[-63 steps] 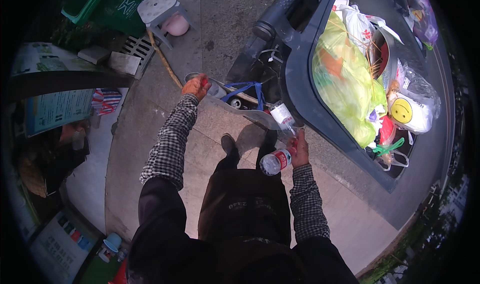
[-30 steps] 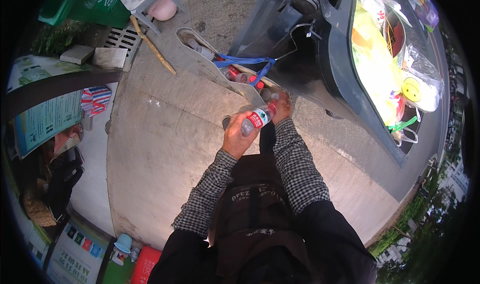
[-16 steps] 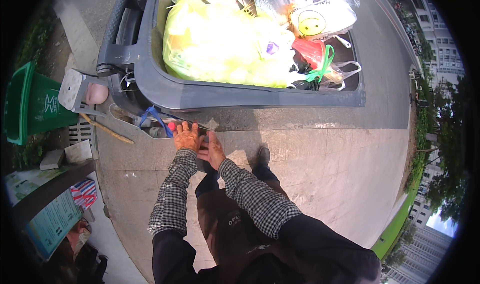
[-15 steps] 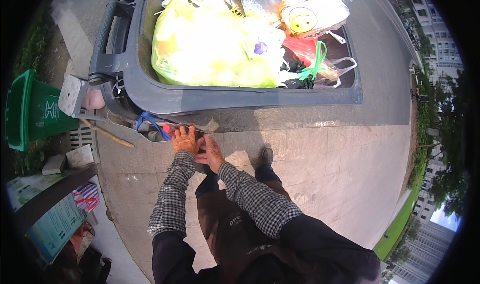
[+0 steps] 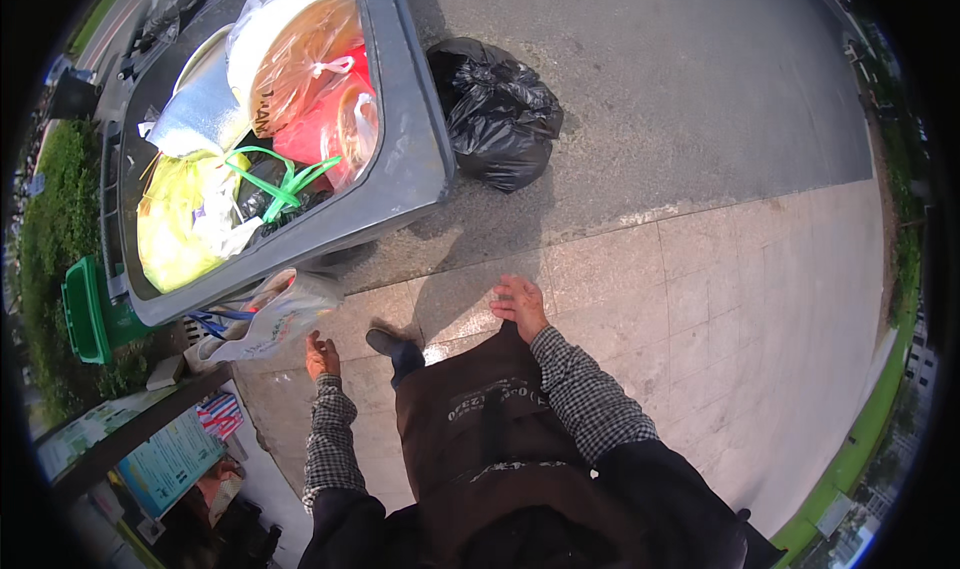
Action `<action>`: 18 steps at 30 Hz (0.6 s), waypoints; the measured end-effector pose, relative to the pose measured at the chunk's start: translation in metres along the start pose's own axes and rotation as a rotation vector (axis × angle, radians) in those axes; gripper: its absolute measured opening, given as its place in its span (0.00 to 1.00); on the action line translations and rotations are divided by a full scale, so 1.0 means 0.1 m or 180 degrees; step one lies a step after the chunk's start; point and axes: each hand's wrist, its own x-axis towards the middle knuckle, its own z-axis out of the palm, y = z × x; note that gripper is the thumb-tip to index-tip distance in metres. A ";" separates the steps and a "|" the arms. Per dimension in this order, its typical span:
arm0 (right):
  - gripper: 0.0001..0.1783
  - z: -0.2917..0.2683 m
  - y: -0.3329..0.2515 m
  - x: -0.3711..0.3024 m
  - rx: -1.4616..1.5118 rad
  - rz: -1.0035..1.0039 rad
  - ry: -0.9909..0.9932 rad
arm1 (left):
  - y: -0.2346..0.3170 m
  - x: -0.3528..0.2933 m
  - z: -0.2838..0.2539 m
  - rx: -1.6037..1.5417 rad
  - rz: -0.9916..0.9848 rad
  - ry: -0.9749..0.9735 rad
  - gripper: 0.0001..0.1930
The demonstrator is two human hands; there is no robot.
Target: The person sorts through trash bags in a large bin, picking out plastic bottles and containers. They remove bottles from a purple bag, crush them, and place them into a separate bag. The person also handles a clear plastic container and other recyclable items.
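Observation:
My left hand (image 5: pixel 322 355) is held low beside a whitish printed bag (image 5: pixel 270 321) with blue handles, its fingers loosely apart and a small gap between it and the bag. Over the paving, in front of a brown apron, my right hand (image 5: pixel 520 305) has its fingers spread and slightly bent with nothing in them. Beyond the bag stands a big grey wheeled bin (image 5: pixel 400 194), full of rubbish. In it lie a yellow-green plastic bag (image 5: pixel 178 234), a red bag (image 5: pixel 318 119), a paper tub in clear plastic (image 5: pixel 300 64) and a green-handled black bag (image 5: pixel 262 184).
A knotted black rubbish bag (image 5: pixel 500 119) sits on the road against the bin's right side. At the left are a smaller green bin (image 5: pixel 90 314) and a board with a blue-green sheet (image 5: pixel 165 454). Paving (image 5: pixel 640 309) meets the asphalt (image 5: pixel 680 119) in front of me.
My hands have come apart from the spot near the red cap, the right moving rightward. The view has turned right, bringing in the black bag beside the bin.

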 end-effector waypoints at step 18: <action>0.19 -0.76 -4.07 1.99 -0.0103 -0.0615 -0.0502 | 2.35 -1.50 2.51 -0.0151 -0.0868 -0.2084 0.18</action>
